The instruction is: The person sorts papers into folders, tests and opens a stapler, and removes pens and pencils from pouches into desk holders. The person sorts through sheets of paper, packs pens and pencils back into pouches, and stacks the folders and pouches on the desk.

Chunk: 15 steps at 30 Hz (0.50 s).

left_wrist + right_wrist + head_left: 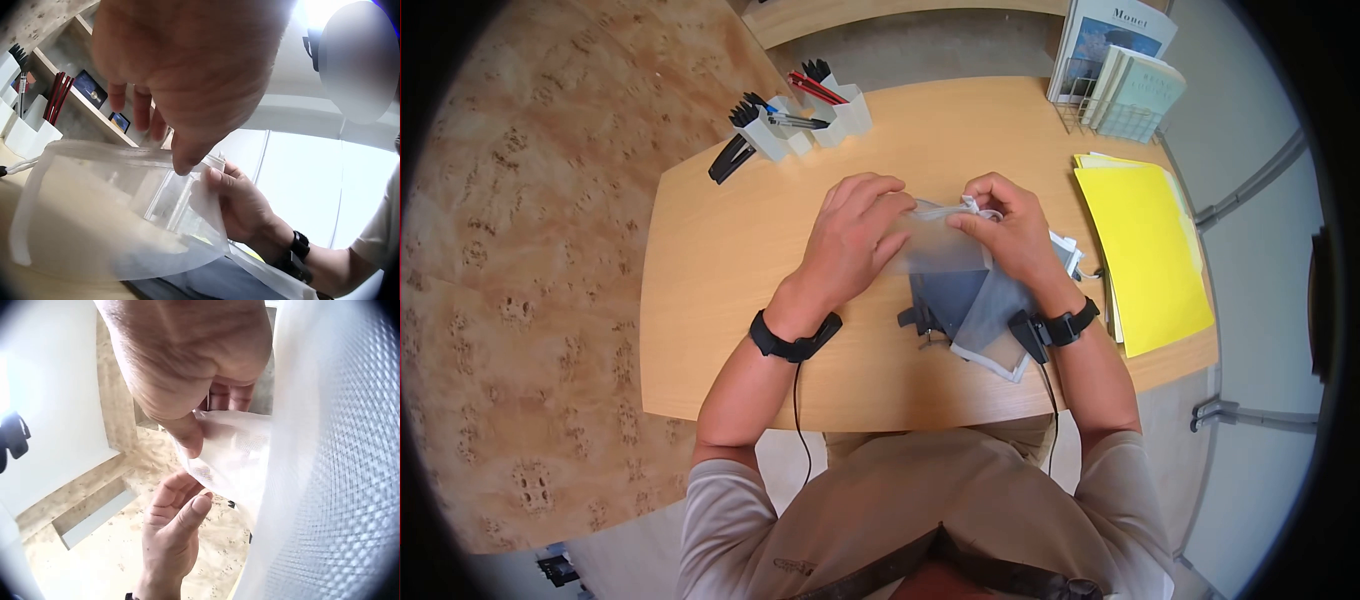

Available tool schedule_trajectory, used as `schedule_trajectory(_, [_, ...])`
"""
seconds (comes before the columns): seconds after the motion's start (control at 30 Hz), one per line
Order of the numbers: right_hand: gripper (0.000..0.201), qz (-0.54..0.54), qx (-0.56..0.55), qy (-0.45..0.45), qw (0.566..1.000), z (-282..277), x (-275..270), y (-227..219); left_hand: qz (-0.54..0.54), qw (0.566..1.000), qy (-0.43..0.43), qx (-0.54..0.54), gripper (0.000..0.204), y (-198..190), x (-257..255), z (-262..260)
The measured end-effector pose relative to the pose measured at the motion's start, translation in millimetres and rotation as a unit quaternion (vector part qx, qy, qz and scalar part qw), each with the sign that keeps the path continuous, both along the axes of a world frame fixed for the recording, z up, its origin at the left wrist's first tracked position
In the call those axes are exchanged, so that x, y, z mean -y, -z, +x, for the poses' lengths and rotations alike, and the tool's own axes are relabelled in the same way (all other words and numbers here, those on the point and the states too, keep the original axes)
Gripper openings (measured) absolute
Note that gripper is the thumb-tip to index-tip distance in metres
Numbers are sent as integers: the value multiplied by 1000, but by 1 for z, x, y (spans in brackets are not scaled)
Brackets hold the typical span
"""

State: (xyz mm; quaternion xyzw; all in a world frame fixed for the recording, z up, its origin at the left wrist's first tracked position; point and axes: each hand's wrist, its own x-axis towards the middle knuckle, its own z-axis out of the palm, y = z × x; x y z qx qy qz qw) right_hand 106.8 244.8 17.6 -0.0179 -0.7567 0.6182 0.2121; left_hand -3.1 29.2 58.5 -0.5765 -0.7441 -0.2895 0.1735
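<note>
A translucent mesh pouch (940, 240) with a white edge is held up above the desk. At its upper right corner, beside a white zipper end, the right hand (1012, 232) pinches it between thumb and fingers. The left hand (850, 240) is at the opposite end of the top edge, fingertips touching or very near it, thumb apart. In the left wrist view the mesh (94, 206) hangs below the left hand (187, 69). The right wrist view has the right hand's thumb (192, 440) on the mesh. A dark blue-grey item (948, 298) lies beneath, partly hidden.
Two white pen holders (770, 138) with pens and a black stapler (730, 160) stand at the back left. To the right lie a yellow folder (1145, 255) and another white-edged item (1065, 250). A wire rack (1090, 112) holds books at the back right.
</note>
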Motion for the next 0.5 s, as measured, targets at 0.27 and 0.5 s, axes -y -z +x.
schedule_trajectory(0.27, [22, 68, -74, 44, 994, 0, 2, -7, -79, 997, -1, 5, 17, 7, 11, 1])
schedule_trajectory(0.5, [17, 249, -107, -9, 962, 5, 2, -9, -99, 992, -56, -53, 18, 3, 9, 9])
